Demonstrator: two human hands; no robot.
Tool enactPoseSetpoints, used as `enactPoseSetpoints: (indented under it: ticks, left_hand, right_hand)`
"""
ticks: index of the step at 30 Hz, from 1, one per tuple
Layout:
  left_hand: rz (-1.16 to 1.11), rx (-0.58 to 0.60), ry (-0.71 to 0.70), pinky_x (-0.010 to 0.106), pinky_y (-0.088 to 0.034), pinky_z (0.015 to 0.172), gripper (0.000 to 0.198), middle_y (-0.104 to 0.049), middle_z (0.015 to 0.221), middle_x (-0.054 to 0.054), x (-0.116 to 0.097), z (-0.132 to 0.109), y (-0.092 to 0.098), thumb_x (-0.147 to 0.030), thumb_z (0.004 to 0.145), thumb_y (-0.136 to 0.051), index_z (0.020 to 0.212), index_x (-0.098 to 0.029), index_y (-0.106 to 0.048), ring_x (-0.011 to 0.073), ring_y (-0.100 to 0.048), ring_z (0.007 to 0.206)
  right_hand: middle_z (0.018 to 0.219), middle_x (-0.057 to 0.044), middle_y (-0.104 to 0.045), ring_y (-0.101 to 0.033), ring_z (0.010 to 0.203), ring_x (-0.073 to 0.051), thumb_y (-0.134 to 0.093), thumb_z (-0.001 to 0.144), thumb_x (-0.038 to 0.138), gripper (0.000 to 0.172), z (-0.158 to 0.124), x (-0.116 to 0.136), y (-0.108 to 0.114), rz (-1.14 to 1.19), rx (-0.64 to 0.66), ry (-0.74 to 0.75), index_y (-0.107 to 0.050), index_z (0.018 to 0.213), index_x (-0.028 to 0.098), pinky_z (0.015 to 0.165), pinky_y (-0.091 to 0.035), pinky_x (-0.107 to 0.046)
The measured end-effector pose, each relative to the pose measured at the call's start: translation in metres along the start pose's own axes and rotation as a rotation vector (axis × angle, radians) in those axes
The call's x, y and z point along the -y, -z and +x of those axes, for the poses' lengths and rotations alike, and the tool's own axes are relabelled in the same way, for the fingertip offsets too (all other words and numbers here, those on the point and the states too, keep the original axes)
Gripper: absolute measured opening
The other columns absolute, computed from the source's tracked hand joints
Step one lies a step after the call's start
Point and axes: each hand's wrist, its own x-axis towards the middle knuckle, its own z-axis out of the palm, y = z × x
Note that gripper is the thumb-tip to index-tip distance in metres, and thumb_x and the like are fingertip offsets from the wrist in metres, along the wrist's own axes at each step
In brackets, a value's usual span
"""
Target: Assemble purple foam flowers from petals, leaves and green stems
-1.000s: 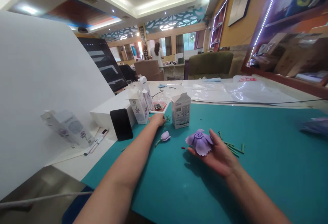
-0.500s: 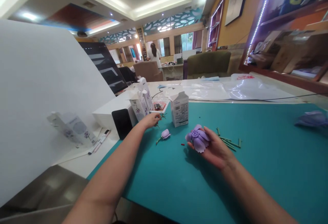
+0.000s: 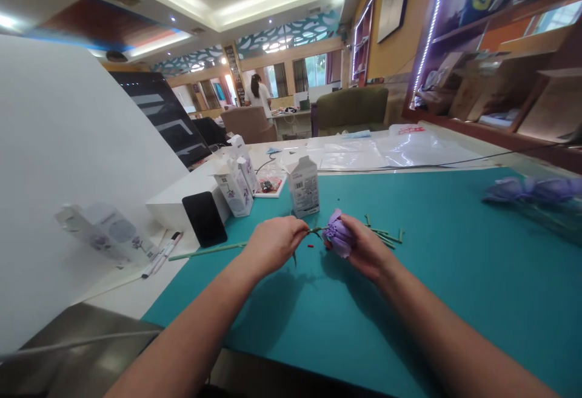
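Observation:
My right hand (image 3: pixel 369 251) cups a purple artificial flower (image 3: pixel 340 239), fingers wrapped round its petals. The flower faces left, toward my left hand (image 3: pixel 276 240). Pinched in my left fingers is a long green flower stem (image 3: pixel 207 251) with narrow leaves; it reaches out to the left behind my wrist. The stem's tip is close to the flower's centre; I cannot tell whether they touch. On the mat just below lies a small red piece (image 3: pixel 310 246). Several short green stem pieces (image 3: pixel 384 238) lie beyond my right hand.
A carton (image 3: pixel 304 187) stands behind my hands on the green mat (image 3: pixel 454 276). Further left are flower-printed boxes (image 3: pixel 234 187), a black phone (image 3: pixel 204 219) and markers (image 3: pixel 161 255). Purple flowers (image 3: pixel 534 189) lie at the far right. A person (image 3: pixel 259 96) is in the background.
My left hand has come right and nearer, bringing the long stem to the flower. The flower has turned to face left in my right hand. The pale bud on the mat is now hidden.

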Motion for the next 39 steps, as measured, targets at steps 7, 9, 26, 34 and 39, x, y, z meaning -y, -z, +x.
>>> enactPoseSetpoints:
  ticks: [7,9,26,34,39]
  left_hand:
    - [0.302,0.063,-0.020,0.027,-0.034,0.057,0.033,-0.068,0.089,0.003,-0.012,-0.002,-0.005,-0.031,0.093,-0.035,0.095,-0.026,-0.067,0.0212,-0.061,0.080]
    - [0.341,0.082,-0.007,0.027,-0.035,0.057,0.034,-0.068,0.091,0.002,-0.013,-0.003,-0.004,-0.030,0.094,-0.033,0.097,-0.027,-0.067,0.0211,-0.061,0.083]
    - [0.356,0.052,-0.004,0.027,-0.037,0.059,0.030,-0.067,0.085,0.004,-0.011,-0.005,-0.013,-0.031,0.093,-0.038,0.094,-0.026,-0.068,0.0196,-0.059,0.078]
    - [0.322,0.004,-0.015,0.026,-0.040,0.062,0.026,-0.065,0.081,0.006,-0.010,-0.007,-0.021,-0.025,0.091,-0.042,0.090,-0.023,-0.068,0.0182,-0.056,0.075]
    - [0.332,-0.009,-0.012,0.026,-0.040,0.063,0.024,-0.065,0.081,0.006,-0.011,-0.007,-0.024,-0.022,0.090,-0.043,0.089,-0.023,-0.067,0.0185,-0.056,0.076]
  right_hand:
    - [0.065,0.003,-0.060,-0.056,0.054,-0.012,-0.070,0.066,0.039,0.031,0.003,-0.006,0.002,0.003,-0.056,0.084,-0.056,0.086,0.020,0.051,-0.049,-0.025]
    - [0.066,0.002,-0.060,-0.056,0.054,-0.012,-0.071,0.065,0.038,0.034,0.004,-0.007,0.003,0.006,-0.085,0.092,-0.057,0.090,0.020,0.050,-0.048,-0.025]
    - [0.087,-0.002,-0.063,-0.058,0.069,-0.014,-0.068,0.066,0.043,0.049,-0.001,-0.008,0.001,-0.206,-0.204,0.150,-0.060,0.108,0.019,0.063,-0.050,-0.027]
    - [0.092,-0.004,-0.064,-0.059,0.077,-0.017,-0.066,0.066,0.045,0.053,-0.001,-0.011,-0.001,-0.313,-0.285,0.200,-0.061,0.111,0.018,0.070,-0.050,-0.029]
    - [0.094,-0.005,-0.065,-0.059,0.080,-0.018,-0.065,0.067,0.046,0.053,-0.003,-0.011,-0.002,-0.329,-0.299,0.191,-0.061,0.113,0.018,0.072,-0.049,-0.029]
